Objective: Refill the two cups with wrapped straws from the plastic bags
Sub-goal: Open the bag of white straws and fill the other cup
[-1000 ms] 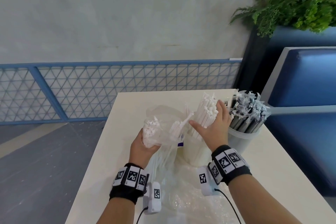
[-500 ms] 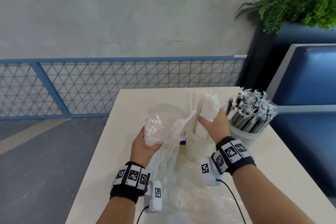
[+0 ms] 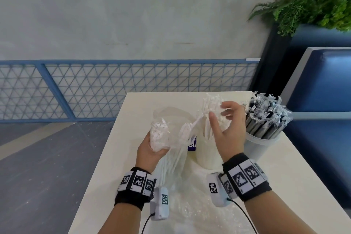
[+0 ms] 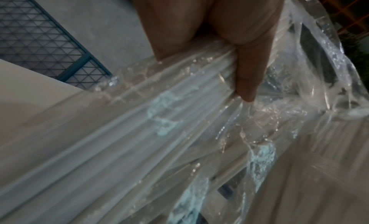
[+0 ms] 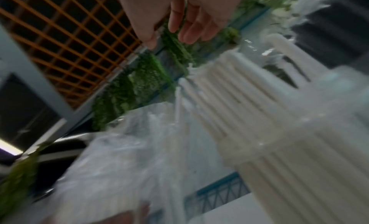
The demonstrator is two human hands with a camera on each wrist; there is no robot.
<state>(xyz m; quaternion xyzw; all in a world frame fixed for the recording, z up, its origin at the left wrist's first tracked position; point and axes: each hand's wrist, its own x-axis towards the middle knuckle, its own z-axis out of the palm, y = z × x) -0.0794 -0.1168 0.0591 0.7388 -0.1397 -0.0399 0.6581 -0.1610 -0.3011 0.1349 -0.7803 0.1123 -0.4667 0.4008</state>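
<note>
On the cream table (image 3: 296, 173), the white-straw cup (image 3: 206, 155) sits mid-frame, nearly full. The left hand (image 3: 150, 150) grips the plastic bag (image 3: 161, 135); the right hand (image 3: 227, 129) hovers spread, empty. A careless brush could tip the loose straws out.

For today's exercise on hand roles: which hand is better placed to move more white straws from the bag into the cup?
Probably the right hand: open, holding nothing, above the white-straw cup. The left hand grips the plastic bag.
</note>
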